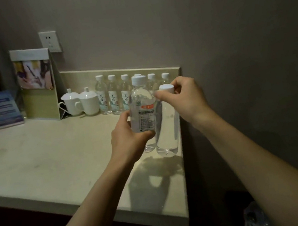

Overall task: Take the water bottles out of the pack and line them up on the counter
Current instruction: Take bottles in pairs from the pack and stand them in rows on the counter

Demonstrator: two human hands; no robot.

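Nearest to me, low at the right edge, a bit of crumpled clear plastic wrap [255, 219] shows below the counter; it is too dim to tell what it holds. My two bare forearms reach forward over the pale counter [35, 166], and their shadow falls on its near right corner.

My left hand [128, 137] grips a water bottle [142, 110] around its lower half, fingers and thumb curled round the label. This bottle stands upright with a white cap, a red patch and small print on its label, and its base looks to be at the counter top, though I cannot tell whether it rests there or is just above it. Just beside it, to the right and touching or nearly so, stands a second bottle [167, 129], clear and without a visible label, near the counter's right edge. My right hand [183, 97] pinches its white cap between thumb and curled fingers.

Farther back, against the low backsplash, a row of bottles [114, 96] with white caps stands upright, side by side, some partly hidden behind the bottle in my left hand. Left of the row sit two white lidded cups [81, 104], then a tall standing card [37, 85] and a smaller blue leaflet stand [1, 109]. A wall socket [49, 41] sits above them.
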